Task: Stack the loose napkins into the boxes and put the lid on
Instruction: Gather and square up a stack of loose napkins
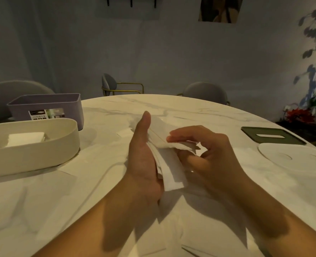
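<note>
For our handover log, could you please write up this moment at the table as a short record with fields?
left hand: cradles the napkin stack against its palm, fingers hidden
right hand: pinches the stack's upper end
cream box: open, at left, folded napkins inside
purple box: open, behind the cream box
green lid: flat on the table, far right
white lid: flat, nearer than the green lid
step: stack not yet boxed, lids off

On the round marble table [209, 112] before me, a cream oval box [68, 138] sits at my left with a lavender box [47, 102] just behind. A dark green slotted lid [272, 138] and a white oval lid [290, 156] lie at my right, with loose napkins [124, 132] between.
</note>
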Available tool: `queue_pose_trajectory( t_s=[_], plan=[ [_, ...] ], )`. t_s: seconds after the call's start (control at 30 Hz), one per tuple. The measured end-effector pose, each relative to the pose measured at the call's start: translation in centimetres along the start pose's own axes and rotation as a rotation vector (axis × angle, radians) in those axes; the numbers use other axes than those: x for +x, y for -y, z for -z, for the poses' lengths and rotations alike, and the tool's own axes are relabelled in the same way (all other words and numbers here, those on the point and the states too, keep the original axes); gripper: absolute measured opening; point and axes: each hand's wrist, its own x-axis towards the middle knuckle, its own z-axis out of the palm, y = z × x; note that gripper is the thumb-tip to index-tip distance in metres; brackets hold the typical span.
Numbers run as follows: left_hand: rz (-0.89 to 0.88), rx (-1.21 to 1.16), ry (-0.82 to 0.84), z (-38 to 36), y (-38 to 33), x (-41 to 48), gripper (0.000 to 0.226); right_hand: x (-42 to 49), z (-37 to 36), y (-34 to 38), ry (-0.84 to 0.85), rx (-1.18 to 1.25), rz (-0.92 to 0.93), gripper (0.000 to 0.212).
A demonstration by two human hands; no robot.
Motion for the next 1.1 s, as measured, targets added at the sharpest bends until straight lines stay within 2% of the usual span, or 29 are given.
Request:
queue_pose_trajectory(
  t_s=[0.07,0.2,0.3,0.5,0.63,0.7,0.87,0.9,0.97,1.03,1.1],
  plan=[
    [-0.054,-0.007,-0.060,-0.1,0.1,0.0,0.035,0.1,0.5,-0.2,0.046,-0.002,-0.008,0.038],
    [-0.058,0.010,-0.121,0.5,-0.4,0.1,0.036,0.1,1.6,-1.3,0.173,-0.062,-0.042,0.051],
    [-0.048,0.042,-0.156,1.0,-0.8,0.3,0.035,0.3,1.9,-1.8,0.159,-0.073,-0.086,0.054],
    [-0.106,0.127,-0.131,0.8,-0.6,0.0,0.032,0.4,1.7,-1.5,0.105,-0.064,-0.089,0.037],
    [-0.099,0.135,-0.101,0.5,-0.6,-0.2,0.034,0.3,1.1,-1.3,-0.016,0.135,-0.233,0.034],
    [-0.086,0.130,-0.103,0.5,-0.5,-0.1,0.036,0.0,0.5,-1.3,0.018,0.175,-0.226,0.028],
    [-0.054,0.074,-0.118,0.5,-0.6,0.3,0.040,-0.2,0.1,-1.1,0.175,0.104,-0.135,0.023],
    [-0.065,0.058,-0.116,0.6,-0.7,0.4,0.046,0.0,0.4,-1.1,0.156,0.150,-0.135,0.025],
    [-0.077,0.026,-0.105,1.0,-1.0,0.9,0.067,0.5,1.5,-1.2,0.012,0.202,-0.135,0.026],
    [-0.097,-0.004,-0.106,1.6,-1.6,1.1,0.072,1.0,2.9,-1.9,-0.171,0.100,-0.169,0.027],
    [-0.109,-0.021,-0.131,2.4,-2.3,1.5,0.070,1.2,4.0,-3.2,-0.245,0.004,-0.279,0.018]
  ],
)
